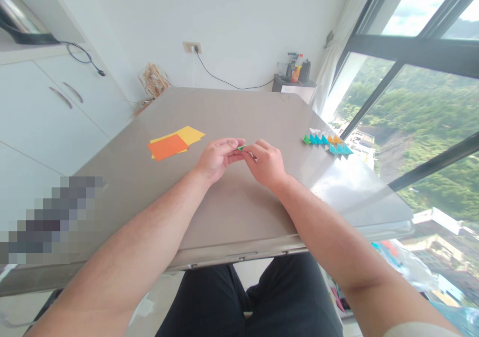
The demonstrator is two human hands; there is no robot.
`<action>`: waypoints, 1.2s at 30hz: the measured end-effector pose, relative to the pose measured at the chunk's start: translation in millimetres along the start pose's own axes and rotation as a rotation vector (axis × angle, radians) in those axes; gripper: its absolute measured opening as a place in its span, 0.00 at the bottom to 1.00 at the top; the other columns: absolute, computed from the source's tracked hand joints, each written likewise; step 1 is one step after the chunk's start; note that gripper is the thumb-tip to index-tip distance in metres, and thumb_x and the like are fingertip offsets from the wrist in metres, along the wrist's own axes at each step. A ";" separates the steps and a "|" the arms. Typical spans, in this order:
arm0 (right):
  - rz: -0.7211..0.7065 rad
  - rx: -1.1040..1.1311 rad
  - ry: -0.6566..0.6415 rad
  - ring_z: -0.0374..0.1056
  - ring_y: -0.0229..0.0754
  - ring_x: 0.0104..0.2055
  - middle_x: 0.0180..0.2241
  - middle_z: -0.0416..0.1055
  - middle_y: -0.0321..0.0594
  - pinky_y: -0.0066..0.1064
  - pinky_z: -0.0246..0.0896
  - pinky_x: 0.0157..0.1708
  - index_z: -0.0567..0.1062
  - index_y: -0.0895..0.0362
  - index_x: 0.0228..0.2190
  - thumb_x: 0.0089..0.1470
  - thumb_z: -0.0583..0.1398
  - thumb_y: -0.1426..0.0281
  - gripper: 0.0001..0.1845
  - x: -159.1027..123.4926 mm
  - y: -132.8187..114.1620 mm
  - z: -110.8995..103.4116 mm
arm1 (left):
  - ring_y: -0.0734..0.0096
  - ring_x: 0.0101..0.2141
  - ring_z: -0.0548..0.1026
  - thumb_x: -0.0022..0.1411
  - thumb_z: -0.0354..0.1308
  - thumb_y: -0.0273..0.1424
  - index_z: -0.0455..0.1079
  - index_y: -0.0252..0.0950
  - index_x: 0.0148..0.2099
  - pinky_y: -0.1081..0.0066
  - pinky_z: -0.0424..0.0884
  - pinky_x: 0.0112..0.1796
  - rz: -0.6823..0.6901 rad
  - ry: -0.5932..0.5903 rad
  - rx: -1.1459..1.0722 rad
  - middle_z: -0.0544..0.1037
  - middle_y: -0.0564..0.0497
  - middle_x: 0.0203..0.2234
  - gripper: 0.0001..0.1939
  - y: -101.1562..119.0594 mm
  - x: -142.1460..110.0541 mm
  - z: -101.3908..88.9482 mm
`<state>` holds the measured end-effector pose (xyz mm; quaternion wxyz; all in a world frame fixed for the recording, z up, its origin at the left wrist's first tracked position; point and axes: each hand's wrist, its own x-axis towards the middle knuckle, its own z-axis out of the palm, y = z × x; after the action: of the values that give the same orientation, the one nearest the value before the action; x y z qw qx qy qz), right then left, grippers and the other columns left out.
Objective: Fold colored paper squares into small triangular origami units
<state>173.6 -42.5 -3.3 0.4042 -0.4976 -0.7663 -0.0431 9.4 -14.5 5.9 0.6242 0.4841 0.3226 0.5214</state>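
A small piece of green folded paper (241, 148) shows between my two hands, over the middle of the table. My left hand (218, 158) is closed on its left side, thumb on top and fingers beneath. From the right, my right hand (266, 161) pinches the other end of the paper. Most of the paper is covered by my fingers, so its full shape is hidden. To the left lie an orange paper sheet (168, 147) and yellow paper sheets (190, 134), overlapping. On the right stand several small folded paper boats (322, 139) in green, blue and orange.
The grey-brown table (239, 112) has its front edge close to my lap. A window (411, 102) runs along the right. Beyond the far edge, a low cabinet (294, 86) carries bottles, and a black cable (232, 84) hangs along the wall. Dried plant stalks (153, 80) stand far left.
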 end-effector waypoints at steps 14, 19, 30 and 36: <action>-0.007 0.029 0.040 0.62 0.36 0.29 0.29 0.68 0.37 0.28 0.56 0.31 0.82 0.52 0.36 0.62 0.56 0.68 0.13 -0.3 1.4 2.4 | 0.61 0.39 0.82 0.53 0.71 0.35 0.81 0.33 0.41 0.56 0.74 0.51 -0.055 -0.120 -0.060 0.84 0.43 0.36 0.14 -2.2 -0.7 -2.4; -0.032 0.051 0.044 0.60 0.35 0.27 0.28 0.67 0.37 0.28 0.55 0.31 0.82 0.52 0.35 0.64 0.55 0.67 0.15 -0.8 1.8 1.5 | 0.64 0.37 0.82 0.54 0.71 0.34 0.81 0.33 0.42 0.57 0.75 0.50 -0.051 -0.116 -0.089 0.83 0.44 0.35 0.14 -1.6 -0.7 -1.9; -0.114 0.127 0.122 0.56 0.33 0.25 0.25 0.63 0.34 0.27 0.52 0.28 0.82 0.52 0.35 0.63 0.56 0.68 0.14 -2.4 3.8 5.6 | 0.67 0.34 0.80 0.52 0.72 0.30 0.81 0.30 0.40 0.64 0.77 0.44 -0.045 -0.086 -0.174 0.83 0.45 0.32 0.13 -1.4 -0.5 -0.4; -0.107 0.131 0.103 0.56 0.33 0.25 0.25 0.63 0.35 0.27 0.53 0.28 0.82 0.53 0.34 0.63 0.56 0.68 0.14 -2.0 2.7 3.7 | 0.67 0.33 0.80 0.52 0.71 0.30 0.81 0.31 0.40 0.63 0.76 0.44 -0.050 -0.089 -0.173 0.83 0.45 0.32 0.12 -2.1 -0.3 -0.8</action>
<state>174.0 -40.9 -7.9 0.4719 -0.4256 -0.7711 -0.0397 9.2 -14.6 3.6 0.6902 0.4429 0.2600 0.5098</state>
